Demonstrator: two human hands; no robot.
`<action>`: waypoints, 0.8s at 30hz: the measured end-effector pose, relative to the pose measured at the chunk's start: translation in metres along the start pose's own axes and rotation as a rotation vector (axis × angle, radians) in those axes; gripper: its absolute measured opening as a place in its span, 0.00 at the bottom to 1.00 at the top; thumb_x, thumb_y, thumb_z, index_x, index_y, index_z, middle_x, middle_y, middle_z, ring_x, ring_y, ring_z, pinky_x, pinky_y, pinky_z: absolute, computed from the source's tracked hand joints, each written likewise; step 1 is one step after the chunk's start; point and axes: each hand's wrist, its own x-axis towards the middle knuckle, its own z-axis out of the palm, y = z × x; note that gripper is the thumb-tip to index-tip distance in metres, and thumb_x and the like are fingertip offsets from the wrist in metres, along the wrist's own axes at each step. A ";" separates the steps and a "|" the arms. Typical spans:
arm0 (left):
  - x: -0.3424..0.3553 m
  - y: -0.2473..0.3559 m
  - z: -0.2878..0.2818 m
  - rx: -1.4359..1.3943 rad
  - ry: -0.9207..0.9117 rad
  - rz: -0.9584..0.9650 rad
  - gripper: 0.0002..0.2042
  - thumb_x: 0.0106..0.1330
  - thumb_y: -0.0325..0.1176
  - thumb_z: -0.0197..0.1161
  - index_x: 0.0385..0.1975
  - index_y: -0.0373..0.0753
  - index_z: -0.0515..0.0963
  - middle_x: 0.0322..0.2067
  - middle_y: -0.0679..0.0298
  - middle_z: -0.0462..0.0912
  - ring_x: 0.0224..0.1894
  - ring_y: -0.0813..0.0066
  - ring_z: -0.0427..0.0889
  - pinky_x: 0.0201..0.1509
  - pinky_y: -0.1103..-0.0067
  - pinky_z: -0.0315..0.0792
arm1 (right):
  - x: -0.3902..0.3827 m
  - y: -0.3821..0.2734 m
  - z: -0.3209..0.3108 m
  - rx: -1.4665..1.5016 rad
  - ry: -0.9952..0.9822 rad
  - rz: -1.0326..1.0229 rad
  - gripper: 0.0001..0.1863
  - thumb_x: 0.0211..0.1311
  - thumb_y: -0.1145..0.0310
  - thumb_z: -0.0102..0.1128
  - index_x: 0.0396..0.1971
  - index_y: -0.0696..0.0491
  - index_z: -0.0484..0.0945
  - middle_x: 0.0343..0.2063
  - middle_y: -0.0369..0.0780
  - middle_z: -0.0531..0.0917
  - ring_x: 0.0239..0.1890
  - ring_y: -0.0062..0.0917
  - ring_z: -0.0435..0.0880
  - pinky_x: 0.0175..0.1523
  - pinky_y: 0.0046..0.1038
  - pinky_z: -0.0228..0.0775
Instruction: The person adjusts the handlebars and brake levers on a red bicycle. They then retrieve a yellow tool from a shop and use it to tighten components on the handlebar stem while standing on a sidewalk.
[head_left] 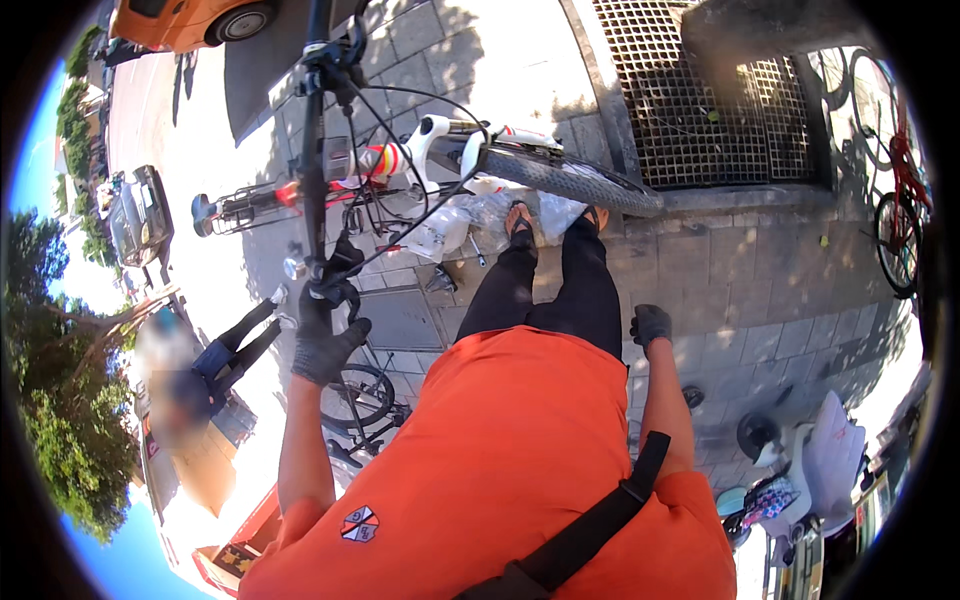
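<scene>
My left hand (324, 348), in a dark glove, is at the grip end of a bicycle handlebar (315, 180). Its fingers reach up round the grip beside the brake lever, and the thumb stands out to the right. The white bicycle (430, 150) has red and yellow markings, and its knobby front tyre (570, 180) points right, just beyond my feet. Black cables loop from the bar. My right hand (650, 325), also gloved, hangs at my right side with its fingers curled closed, away from the bicycle; the inside of that hand is hidden.
Clear plastic bags (440, 230) and a small dark part (441, 279) lie on the paving by my feet. A metal grate (710, 110) is set beyond a kerb. A red bicycle (905, 180) and a scooter (790, 480) stand right. Another person (215, 370) stands left, near another bicycle (360, 395).
</scene>
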 end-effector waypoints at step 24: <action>0.029 -0.029 -0.051 0.387 0.112 0.082 0.41 0.42 0.44 0.79 0.60 0.38 0.73 0.44 0.55 0.80 0.49 0.56 0.78 0.56 0.66 0.74 | -0.378 -0.576 0.203 -2.162 0.308 -1.945 0.47 0.54 0.54 0.78 0.72 0.51 0.65 0.68 0.45 0.73 0.71 0.37 0.70 0.76 0.36 0.62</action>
